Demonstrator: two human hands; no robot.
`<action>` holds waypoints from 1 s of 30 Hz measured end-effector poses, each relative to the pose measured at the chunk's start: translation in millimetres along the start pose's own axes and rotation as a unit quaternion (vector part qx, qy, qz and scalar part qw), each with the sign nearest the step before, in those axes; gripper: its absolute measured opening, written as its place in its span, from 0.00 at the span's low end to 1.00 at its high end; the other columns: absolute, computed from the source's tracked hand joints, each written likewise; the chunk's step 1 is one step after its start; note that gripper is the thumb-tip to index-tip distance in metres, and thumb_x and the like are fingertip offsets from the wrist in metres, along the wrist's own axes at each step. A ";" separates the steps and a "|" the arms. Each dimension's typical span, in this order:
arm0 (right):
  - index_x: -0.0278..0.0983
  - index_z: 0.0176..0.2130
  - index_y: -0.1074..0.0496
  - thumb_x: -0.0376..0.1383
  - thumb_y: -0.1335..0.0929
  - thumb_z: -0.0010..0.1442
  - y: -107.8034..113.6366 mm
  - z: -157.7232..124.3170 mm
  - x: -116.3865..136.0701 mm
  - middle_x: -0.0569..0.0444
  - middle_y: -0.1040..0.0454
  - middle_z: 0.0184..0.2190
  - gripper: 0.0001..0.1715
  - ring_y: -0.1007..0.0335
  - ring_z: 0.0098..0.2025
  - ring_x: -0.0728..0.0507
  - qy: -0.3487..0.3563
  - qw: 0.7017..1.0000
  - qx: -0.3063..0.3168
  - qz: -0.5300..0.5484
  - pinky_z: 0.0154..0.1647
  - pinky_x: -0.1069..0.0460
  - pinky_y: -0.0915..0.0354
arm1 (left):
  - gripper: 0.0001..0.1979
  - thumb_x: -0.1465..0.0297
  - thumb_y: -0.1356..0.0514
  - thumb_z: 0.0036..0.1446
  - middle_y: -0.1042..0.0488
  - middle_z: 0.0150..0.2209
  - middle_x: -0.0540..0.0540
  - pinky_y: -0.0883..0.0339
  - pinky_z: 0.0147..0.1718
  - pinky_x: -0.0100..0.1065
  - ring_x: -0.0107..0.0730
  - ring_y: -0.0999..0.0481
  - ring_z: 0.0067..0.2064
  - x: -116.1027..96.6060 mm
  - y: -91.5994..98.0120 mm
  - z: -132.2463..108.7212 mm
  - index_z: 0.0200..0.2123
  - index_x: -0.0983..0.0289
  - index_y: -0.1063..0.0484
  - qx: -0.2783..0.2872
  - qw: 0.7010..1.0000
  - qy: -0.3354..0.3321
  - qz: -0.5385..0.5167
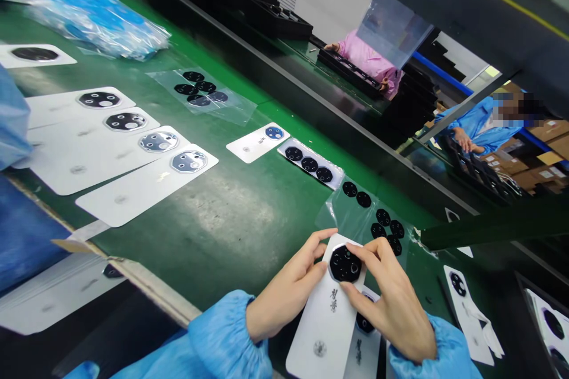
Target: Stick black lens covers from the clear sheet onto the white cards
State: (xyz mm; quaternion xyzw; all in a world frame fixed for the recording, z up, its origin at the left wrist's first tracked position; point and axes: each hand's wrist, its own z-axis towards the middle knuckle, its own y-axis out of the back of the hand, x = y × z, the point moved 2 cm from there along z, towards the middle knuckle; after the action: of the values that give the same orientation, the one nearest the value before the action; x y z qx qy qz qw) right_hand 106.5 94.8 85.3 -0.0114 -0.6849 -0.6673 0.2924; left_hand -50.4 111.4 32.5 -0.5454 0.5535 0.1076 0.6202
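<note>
A white phone back panel [316, 323] with dark lettering is held up at the bench's front edge. My left hand [287, 287] grips its upper left side, fingers behind and thumb near the round camera area. A black camera cover [345, 264] sits on the panel's top end. My right hand [391, 299] is closed around the cover's right side, thumb at its lower edge and fingertip at its upper edge. Whether the cover lies fully flat is hard to see. Under my right hand, another white panel [367, 346] is partly hidden.
Several white panels [146, 186] lie fanned out at left. Loose black covers rest on clear film [331, 213] and on a white strip [284, 157]. Bagged blue items [95, 15] lie at upper left. A green post [489, 222] crosses at right. Two people work across the bench.
</note>
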 end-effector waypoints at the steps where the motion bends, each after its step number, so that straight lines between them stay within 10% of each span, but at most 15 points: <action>1: 0.39 0.52 0.42 0.31 0.36 0.57 0.3 0.1 0.1 0.51 0.42 0.37 0.23 0.38 0.38 0.44 0.000 1.000 0.000 -0.002 0.35 0.48 0.32 | 0.21 0.66 0.48 0.61 0.33 0.49 0.56 0.35 0.38 0.35 0.33 0.29 0.39 0.0 -0.1 0.1 0.57 0.56 0.46 -0.001 1.000 0.001 0.001; 30: 0.39 0.52 0.38 0.32 0.35 0.58 3.3 2.9 1.5 0.53 0.40 0.33 0.21 0.37 0.34 0.45 0.015 0.999 0.000 -0.052 0.31 0.50 0.31 | 0.21 0.65 0.49 0.62 0.33 0.51 0.54 0.38 0.41 0.34 0.35 0.30 0.44 1.2 0.0 -1.3 0.58 0.54 0.46 -0.015 0.999 -0.012 0.041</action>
State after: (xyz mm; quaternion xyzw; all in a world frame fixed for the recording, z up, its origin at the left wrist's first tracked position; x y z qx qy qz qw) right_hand 105.5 97.3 89.1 0.0339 -0.6798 -0.6819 0.2679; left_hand -50.7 109.8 31.7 -0.5301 0.5662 0.1471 0.6138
